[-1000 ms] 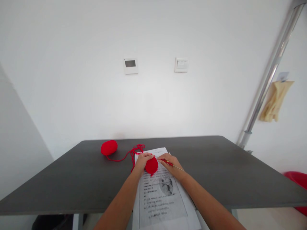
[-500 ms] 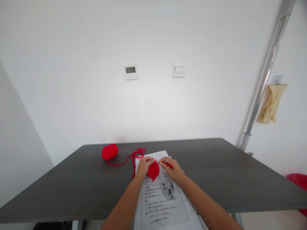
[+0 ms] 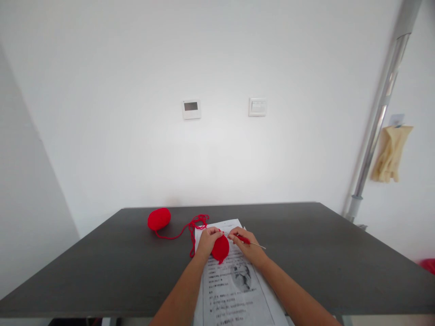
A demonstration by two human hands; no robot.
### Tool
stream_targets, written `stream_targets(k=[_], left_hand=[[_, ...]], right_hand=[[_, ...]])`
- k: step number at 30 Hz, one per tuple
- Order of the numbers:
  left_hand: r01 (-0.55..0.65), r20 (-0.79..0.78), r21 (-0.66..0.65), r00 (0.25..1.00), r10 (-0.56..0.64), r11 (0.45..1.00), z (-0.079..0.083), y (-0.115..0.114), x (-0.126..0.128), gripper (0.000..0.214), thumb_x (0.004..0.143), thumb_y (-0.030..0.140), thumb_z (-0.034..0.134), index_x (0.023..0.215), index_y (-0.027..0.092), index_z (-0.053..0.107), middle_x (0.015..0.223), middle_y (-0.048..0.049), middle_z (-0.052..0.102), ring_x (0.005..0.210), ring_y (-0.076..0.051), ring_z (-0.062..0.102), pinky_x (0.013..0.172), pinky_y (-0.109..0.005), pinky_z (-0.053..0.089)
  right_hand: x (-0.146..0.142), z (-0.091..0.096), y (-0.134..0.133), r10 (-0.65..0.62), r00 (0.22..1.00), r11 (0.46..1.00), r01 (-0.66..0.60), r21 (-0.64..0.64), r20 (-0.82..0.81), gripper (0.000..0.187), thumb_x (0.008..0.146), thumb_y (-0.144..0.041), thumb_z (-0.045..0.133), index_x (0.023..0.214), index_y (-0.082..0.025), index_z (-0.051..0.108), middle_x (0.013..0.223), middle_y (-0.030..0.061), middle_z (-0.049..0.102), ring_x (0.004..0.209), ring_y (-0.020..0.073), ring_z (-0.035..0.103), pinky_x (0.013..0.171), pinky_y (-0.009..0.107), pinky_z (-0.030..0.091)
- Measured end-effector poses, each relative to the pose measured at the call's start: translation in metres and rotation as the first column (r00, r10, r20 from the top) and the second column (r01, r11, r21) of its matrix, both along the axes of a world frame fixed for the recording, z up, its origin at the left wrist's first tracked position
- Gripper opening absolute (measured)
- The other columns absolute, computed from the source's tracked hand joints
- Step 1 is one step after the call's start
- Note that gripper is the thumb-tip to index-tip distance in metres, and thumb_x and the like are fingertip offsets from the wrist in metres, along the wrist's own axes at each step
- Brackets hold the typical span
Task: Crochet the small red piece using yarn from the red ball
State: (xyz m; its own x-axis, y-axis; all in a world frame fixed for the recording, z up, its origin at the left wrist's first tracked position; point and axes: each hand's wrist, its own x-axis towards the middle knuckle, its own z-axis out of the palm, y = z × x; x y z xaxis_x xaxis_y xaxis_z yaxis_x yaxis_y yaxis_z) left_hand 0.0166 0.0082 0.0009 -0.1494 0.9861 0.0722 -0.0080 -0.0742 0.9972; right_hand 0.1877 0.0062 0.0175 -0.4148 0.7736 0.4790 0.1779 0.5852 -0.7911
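My left hand [image 3: 207, 240] is closed on a round red crocheted piece [image 3: 220, 248] and holds it above a printed sheet of paper [image 3: 234, 290]. My right hand [image 3: 245, 246] is closed on a crochet hook [image 3: 249, 242] with a red grip and a thin metal shaft; its tip points at the piece's upper edge. A red strand runs from the piece through a loose tangle of yarn [image 3: 199, 222] to a red yarn ball [image 3: 159, 219] on the table's far left.
The dark grey table [image 3: 322, 253] stands against a white wall with a small display panel [image 3: 191, 109] and a switch [image 3: 257, 107]. A metal pole [image 3: 377, 122] rises at the right with pale rubber gloves [image 3: 389, 154] hanging beside it. Something red [image 3: 428, 265] shows low at the right edge.
The view has tilted and shifted a little, so the table sits lower in frame. Both hands stay on the red piece and hook, with small finger movements only.
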Motion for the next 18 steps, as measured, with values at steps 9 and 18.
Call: stream_targets(k=[9, 18], left_hand=[[-0.036, -0.008, 0.022, 0.999, 0.037, 0.999, 0.000, 0.000, -0.001, 0.015, 0.056, 0.023, 0.062, 0.048, 0.017, 0.051, 0.044, 0.0039, 0.050, 0.044, -0.010, 0.044, 0.046, -0.022, 0.029], [-0.094, 0.356, -0.040, 0.929, 0.102, 0.995, 0.006, -0.005, -0.001, 0.028, 0.050, 0.036, 0.076, 0.060, 0.014, 0.061, 0.052, -0.0005, 0.060, 0.047, -0.012, 0.053, 0.048, -0.023, 0.037]], right_hand=[[0.000, 0.001, -0.003, -0.016, 0.971, 0.936, -0.069, 0.345, 0.238, 0.019, 0.092, -0.020, 0.038, 0.091, -0.020, 0.057, 0.092, 0.0058, 0.057, 0.089, 0.0176, 0.052, 0.080, 0.029, 0.043], [-0.001, -0.024, 0.019, -0.319, 0.887, 0.917, 0.200, 0.346, 0.334, 0.042, 0.073, 0.005, 0.039, 0.104, -0.014, 0.059, 0.099, 0.0107, 0.059, 0.095, 0.0204, 0.051, 0.085, 0.031, 0.042]])
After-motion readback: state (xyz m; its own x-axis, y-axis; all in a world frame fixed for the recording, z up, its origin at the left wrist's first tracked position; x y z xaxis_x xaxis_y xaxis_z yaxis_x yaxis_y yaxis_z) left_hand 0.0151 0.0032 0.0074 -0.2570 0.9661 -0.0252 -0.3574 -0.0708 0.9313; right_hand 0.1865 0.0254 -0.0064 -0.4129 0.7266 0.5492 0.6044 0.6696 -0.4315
